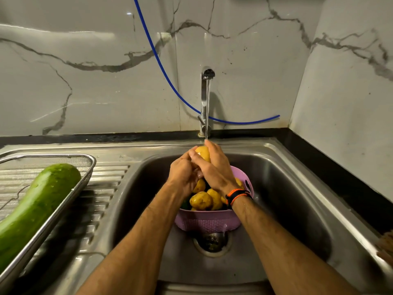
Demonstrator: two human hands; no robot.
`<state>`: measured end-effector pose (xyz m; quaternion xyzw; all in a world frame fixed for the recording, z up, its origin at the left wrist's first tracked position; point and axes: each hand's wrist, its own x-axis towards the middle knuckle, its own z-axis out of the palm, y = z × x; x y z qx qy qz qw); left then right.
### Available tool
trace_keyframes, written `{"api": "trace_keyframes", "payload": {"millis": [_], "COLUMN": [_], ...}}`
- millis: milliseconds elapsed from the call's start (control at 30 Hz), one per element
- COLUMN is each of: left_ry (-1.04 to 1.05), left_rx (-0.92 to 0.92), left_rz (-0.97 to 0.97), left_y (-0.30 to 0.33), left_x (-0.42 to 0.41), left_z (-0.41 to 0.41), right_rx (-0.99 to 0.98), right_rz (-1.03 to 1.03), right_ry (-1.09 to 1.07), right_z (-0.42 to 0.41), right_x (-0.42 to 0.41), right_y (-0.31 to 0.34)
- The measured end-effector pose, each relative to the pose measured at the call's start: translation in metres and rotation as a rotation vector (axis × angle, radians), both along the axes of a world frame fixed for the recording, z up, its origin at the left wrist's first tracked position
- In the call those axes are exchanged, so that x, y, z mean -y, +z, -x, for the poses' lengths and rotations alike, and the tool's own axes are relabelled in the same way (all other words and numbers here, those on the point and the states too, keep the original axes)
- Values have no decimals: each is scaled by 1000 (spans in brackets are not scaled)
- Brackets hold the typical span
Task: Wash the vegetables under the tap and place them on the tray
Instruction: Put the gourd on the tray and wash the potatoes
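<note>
Water runs from the steel tap (205,99) onto a yellow potato (203,153) held over the sink. My left hand (183,173) and my right hand (212,167) both grip this potato from either side, fingers curled around it. Below them a pink colander (207,220) stands in the sink basin (287,209) and holds several more potatoes (201,200) and something dark green, mostly hidden. On the left, a metal mesh tray (85,179) rests on the drainboard and carries a large wet green gourd (38,205).
A blue hose (170,81) hangs along the marble wall behind the tap. The drain (211,241) lies just in front of the colander. A black counter edge (340,177) runs along the sink's right side, with a brown object (386,245) at the far right.
</note>
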<state>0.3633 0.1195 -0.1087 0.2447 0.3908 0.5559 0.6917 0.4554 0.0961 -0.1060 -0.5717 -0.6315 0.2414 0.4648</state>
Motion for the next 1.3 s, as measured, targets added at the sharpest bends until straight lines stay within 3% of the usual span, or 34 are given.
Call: {"api": "trace_keyframes", "payload": {"millis": [133, 300, 433, 700, 933, 1167, 1300], "left_ry": [114, 46, 155, 26, 10, 131, 46], "left_rx": [-27, -13, -19, -39, 26, -27, -84], "left_rz": [-6, 4, 22, 18, 52, 31, 48], "left_y": [-5, -4, -6, -3, 2, -1, -3], "left_x": [-5, -4, -7, -3, -3, -8, -4], "left_z": [-5, -3, -1, -9, 1, -6, -7], "right_rx": [15, 12, 27, -83, -36, -71, -146], "right_rz": [3, -7, 0, -5, -53, -70, -5], "right_ry": [24, 5, 39, 0, -23, -36, -33], "right_z": [0, 1, 4, -8, -2, -7, -7], "right_x": [2, -1, 3, 3, 2, 3, -1], "right_y": [-5, -1, -6, -2, -5, -4, 0]}}
